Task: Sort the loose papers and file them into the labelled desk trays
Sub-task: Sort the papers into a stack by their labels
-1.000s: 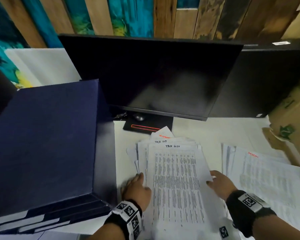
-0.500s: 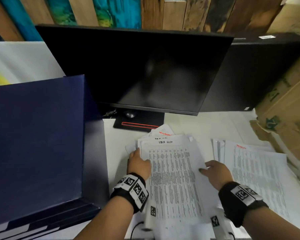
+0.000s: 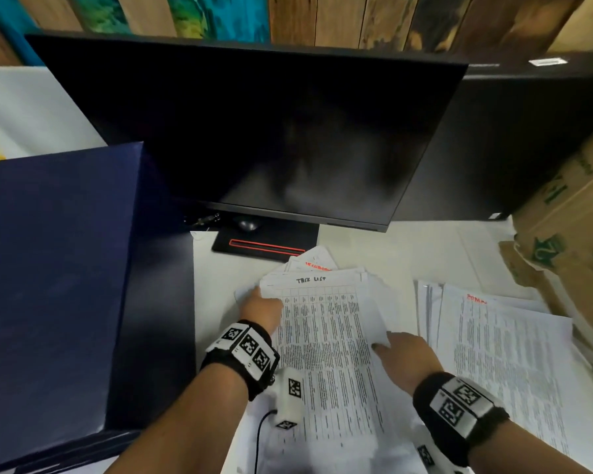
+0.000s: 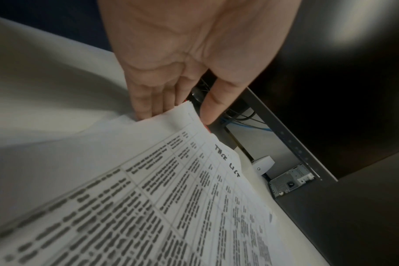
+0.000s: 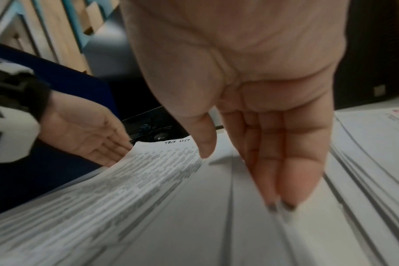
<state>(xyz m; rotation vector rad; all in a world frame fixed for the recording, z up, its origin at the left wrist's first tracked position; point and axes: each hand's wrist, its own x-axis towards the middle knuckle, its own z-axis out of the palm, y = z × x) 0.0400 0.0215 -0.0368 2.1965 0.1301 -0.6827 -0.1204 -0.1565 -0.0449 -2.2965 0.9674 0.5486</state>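
A stack of printed sheets (image 3: 326, 340), its top sheet headed "TASK LIST" (image 4: 228, 162), lies on the white desk in front of the monitor. My left hand (image 3: 255, 295) has straight fingers (image 4: 146, 106) against the stack's far left corner, with the thumb beside the top edge. My right hand (image 3: 382, 343) lies flat, its fingertips (image 5: 282, 205) pressing the stack's right edge. A second stack of papers (image 3: 493, 357) with a red heading lies to the right. The dark blue desk trays (image 3: 55, 275) stand at the left; white label strips show at their bottom edge.
A black monitor (image 3: 254, 131) stands behind the papers, its base (image 3: 267, 244) just beyond the stack. Cardboard boxes (image 3: 562, 227) crowd the right edge of the desk. A black cable (image 3: 259, 436) runs down from my left wrist.
My left hand has slid forward along the stack's left edge to its far corner. My right hand has moved slightly forward along the right edge. The fanned sheets sit more squarely together.
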